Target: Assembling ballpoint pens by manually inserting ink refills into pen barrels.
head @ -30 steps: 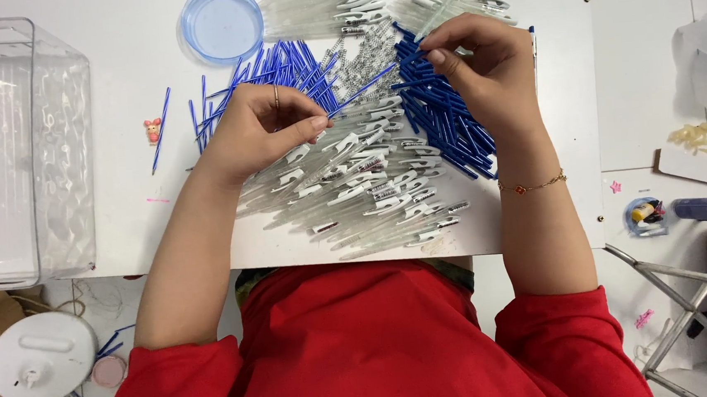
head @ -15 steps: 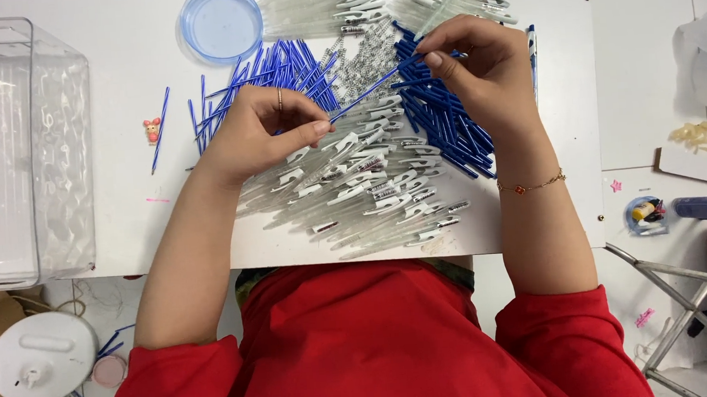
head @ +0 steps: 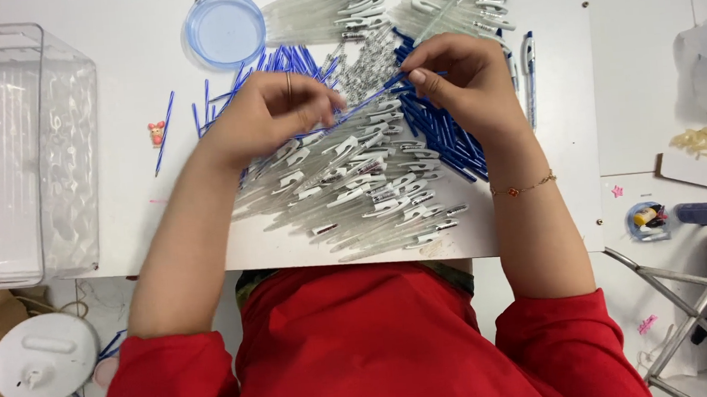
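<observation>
Dozens of clear pen barrels (head: pixel 362 198) lie heaped nearest the body, easily knocked off the table edge (head: pixel 167 257) by a forearm. Above them, the left hand (head: pixel 269 113) and right hand (head: pixel 466 83) each pinch one end of a blue refill (head: pixel 363 102); its thin tube could bend. Beyond, loose refills (head: pixel 278 63) may roll.

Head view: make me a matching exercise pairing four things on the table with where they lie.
Things:
1. round blue lid
2. clear plastic box
3. blue refill
4. clear pen barrels

Places:
A. heaped at the table's near edge
B. between both hands
C. far left
D. far edge, beyond the left hand

Pairs: 1-D, 2-C, 3-B, 4-A
</observation>
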